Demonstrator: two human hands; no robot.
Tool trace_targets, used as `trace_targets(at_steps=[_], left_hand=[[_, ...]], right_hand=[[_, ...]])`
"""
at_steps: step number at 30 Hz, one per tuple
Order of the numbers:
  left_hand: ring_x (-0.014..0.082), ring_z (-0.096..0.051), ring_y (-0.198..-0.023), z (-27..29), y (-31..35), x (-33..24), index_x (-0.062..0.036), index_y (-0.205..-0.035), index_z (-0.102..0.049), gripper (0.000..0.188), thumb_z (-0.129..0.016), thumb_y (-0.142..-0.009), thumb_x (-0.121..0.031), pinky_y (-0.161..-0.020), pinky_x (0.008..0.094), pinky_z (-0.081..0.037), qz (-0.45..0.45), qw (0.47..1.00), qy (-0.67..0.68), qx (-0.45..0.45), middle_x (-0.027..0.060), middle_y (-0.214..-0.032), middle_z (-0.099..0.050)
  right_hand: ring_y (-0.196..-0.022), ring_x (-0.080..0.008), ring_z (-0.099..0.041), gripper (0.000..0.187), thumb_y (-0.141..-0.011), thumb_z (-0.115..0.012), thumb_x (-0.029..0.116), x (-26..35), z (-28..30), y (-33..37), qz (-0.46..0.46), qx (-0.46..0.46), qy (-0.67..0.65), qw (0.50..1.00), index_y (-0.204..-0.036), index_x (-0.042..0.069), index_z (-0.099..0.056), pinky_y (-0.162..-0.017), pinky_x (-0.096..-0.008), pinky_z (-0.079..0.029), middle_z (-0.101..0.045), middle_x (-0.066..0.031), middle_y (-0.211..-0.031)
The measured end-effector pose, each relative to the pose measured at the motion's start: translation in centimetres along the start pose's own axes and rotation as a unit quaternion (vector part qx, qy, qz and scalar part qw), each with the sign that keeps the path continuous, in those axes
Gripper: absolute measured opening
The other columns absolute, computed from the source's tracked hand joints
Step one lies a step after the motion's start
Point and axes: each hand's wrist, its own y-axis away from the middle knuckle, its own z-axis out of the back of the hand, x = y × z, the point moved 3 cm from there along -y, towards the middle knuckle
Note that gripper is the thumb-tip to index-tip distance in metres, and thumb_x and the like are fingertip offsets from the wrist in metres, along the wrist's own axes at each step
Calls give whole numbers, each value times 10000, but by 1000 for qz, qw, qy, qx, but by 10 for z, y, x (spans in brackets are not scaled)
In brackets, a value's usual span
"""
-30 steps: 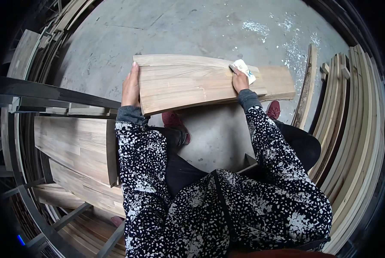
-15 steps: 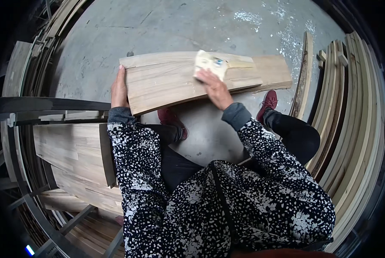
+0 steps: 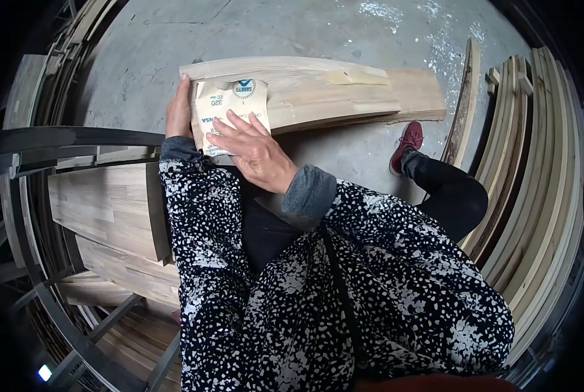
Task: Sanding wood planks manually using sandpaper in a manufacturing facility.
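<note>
A pale wooden board [image 3: 305, 91] lies crosswise in front of me, its right end overlapping a browner plank [image 3: 419, 95]. My left hand [image 3: 179, 116] grips the board's left end, thumb at the upper corner; its other fingers are mostly hidden. On the board's left part lies a cream sheet of sandpaper [image 3: 221, 101], printed backing up, with a lower edge hanging at the board's near side. My right hand [image 3: 259, 157] presses flat on this sheet, fingers spread. A yellowish strip [image 3: 360, 78] shows on the board's right part.
Long timber strips [image 3: 533, 189] are stacked on the right, beside a bark-edged plank [image 3: 463, 104]. Left of me, a dark metal rack [image 3: 76, 139] holds wide wooden panels [image 3: 102, 209]. My shoe [image 3: 407, 147] stands on the concrete floor [image 3: 292, 32] below the plank.
My right hand has slid the sandpaper leftward along the board, from its middle to the left end near my left hand. The board's left end has shifted slightly away from me.
</note>
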Motion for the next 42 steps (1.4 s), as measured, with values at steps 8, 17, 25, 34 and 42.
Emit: trace_targets(at_steps=[8, 17, 25, 34, 42], left_hand=[[162, -551, -877, 6, -9, 4, 48, -1097, -486, 539, -583, -784, -379, -764, 279, -439, -8, 996, -84, -27, 127, -996, -566], [203, -588, -870, -4, -5, 8, 4, -1102, -484, 502, -549, -798, -389, -758, 310, -477, 109, 989, -80, 62, 138, -1023, -568], [239, -575, -932, -10, 2, 0, -12, -1171, -433, 523, -507, -825, -396, -794, 348, -484, 150, 979, -90, 105, 158, -1086, -540], [230, -577, -909, -15, 10, 0, -6, -1171, -432, 516, -545, -813, -359, -767, 330, -490, 64, 996, -44, 42, 145, -1072, -543], [223, -596, -864, -33, 23, -4, 35, -1148, -431, 538, -542, -812, -370, -741, 332, -500, 67, 992, -42, 99, 162, -1018, -561]], right_hand=[[-1263, -289, -252, 624, -657, -511, -24, -105, 64, 60, -42, 29, 126, 991, -1260, 67, -379, -1042, -426, -167, -345, -164, -1311], [-1243, -319, -268, 615, -713, -544, 134, -56, 32, 22, 38, -55, 167, 984, -1289, 126, -328, -1016, -455, -195, -302, -182, -1329], [-1234, -301, -290, 534, -719, -475, 62, -69, 37, 29, 74, -18, 123, 989, -1246, 81, -392, -1030, -408, -211, -335, -193, -1306], [-1109, -346, -429, 398, -748, -469, 45, -192, 100, 103, -107, -83, 295, 946, -1138, -35, -457, -964, -367, -330, -480, -235, -1141], [-1209, -336, -328, 486, -714, -428, 26, -32, 12, 16, 11, -68, 139, 988, -1189, 114, -474, -1016, -435, -242, -394, -197, -1264]])
